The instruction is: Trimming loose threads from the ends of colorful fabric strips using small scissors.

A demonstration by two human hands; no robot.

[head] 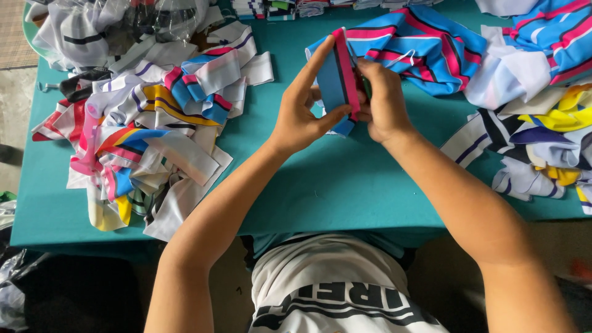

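- The left hand (301, 110) pinches a folded blue fabric strip (338, 83) with a pink edge: its forefinger runs up the strip's left face and the thumb presses the lower end.
- The strip stands upright between both hands, lifted just above the teal table (320, 185).
- The right hand (383, 98) closes on the strip's right edge, fingers curled, knuckles facing the camera.
- Left of the hands lies a heap of white, pink, yellow and blue fabric pieces (148, 123), well apart from them.
- Just behind the hands lies a pile of blue and pink striped cloth (419, 43); to the right, more white and yellow pieces (536, 135).
- Both forearms reach forward from the table's near edge and converge at the strip.
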